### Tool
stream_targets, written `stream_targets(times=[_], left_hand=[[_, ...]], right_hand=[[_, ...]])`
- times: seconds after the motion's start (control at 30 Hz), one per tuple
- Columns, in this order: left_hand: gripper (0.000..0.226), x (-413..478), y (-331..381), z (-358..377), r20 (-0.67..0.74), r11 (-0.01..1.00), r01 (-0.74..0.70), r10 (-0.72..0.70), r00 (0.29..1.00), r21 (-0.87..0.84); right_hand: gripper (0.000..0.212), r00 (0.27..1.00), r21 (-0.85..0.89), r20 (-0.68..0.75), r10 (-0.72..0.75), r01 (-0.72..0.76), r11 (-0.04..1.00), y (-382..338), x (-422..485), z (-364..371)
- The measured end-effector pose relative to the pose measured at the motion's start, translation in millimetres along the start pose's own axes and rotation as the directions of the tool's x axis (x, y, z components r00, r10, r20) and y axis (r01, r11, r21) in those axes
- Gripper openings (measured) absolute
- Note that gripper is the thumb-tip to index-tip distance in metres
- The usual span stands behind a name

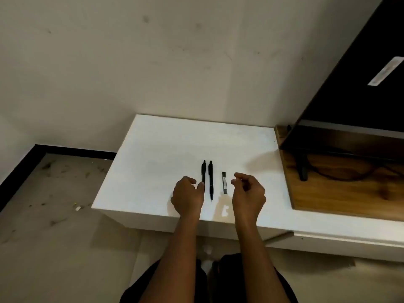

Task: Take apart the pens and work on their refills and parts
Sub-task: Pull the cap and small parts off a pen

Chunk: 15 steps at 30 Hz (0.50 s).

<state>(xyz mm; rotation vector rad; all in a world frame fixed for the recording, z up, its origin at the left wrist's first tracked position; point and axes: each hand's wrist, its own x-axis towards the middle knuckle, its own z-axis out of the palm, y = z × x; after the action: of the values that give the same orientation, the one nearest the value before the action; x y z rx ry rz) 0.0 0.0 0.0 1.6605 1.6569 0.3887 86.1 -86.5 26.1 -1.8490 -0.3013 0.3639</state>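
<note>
Two black pens laid side by side on table (pixel 157 149), long axes near–far, tips toward near edge. Left pen (pixel 203 174) just right of left hand (pixel 188 196); thumb tip seen against its near half, but whether it is grasped cannot be told. Right pen (pixel 211 180) just beside left pen, clear of both hands. Grey case (pixel 224 182) laid parallel, between right pen and right hand (pixel 248 193). Right hand held over table, fingers loosely curled, nothing held. Left hand judged nearer; left pen likely lifted first.

Two slim black plastic pens (pixel 207 178) look faintly glossy; the white desk (pixel 166 145) is smooth, matt; its right edge meets a grained, varnished brown wooden board (pixel 341 193).
</note>
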Motion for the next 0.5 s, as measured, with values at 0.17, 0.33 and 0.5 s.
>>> stream_targets(times=[0.17,0.33,0.5], left_hand=[[0.036,27,8,13,0.021,0.993,-0.023,0.021,1.0,0.118],[0.028,45,15,25,0.028,0.971,-0.046,0.04,0.999,0.235],[0.014,46,20,26,0.02,0.976,-0.005,0.001,1.0,0.216]], right_hand=[[0.022,0.99,0.075,0.122,0.071,-0.081,0.994,-6,38,20],[0.024,0.979,0.103,0.158,0.125,-0.142,0.984,1,53,21],[0.022,0.973,0.087,0.187,0.137,-0.155,0.984,6,56,20]])
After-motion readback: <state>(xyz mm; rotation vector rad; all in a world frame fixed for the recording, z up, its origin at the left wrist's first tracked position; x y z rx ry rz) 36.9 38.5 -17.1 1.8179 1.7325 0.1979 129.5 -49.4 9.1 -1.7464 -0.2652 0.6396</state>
